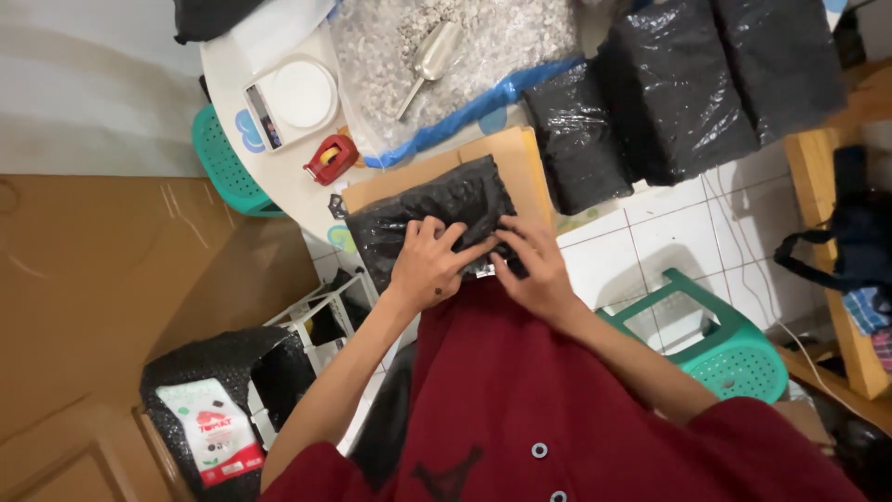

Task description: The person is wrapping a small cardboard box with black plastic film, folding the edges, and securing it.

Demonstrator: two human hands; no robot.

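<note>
The near edge of the flat packet wrapped in black bubble film (429, 216) was hidden under both hands, and a small silvery strip that showed between the fingers there was too covered to identify. What the wrap enclosed could not be seen. The person's forearms and dark red buttoned shirt (557, 409) blocked everything below the packet's near edge. The upper right of the view cut off three bulky black plastic-wrapped bundles (669, 88), and the digits on the white kitchen scale with a round pan (290, 100) were too small to make out.

The packet lay on a brown sheet of cardboard (516, 153) at the near side of the white table (232, 56), its far end pointing away from the person. The left hand (429, 265) lay flat on the packet's near left part, fingers spread and pressing down rather than gripping. The right hand (534, 265) pressed the near right corner, fingers curled over the edge with the thumb close to the silvery strip; whether it pinched the film could not be told. The two hands nearly touched at the packet's near edge.

Beyond the packet sat a red tape dispenser (331, 158) and a metal scoop (429, 58) resting on pale gravel-like pellets in a clear sack (446, 65).
</note>
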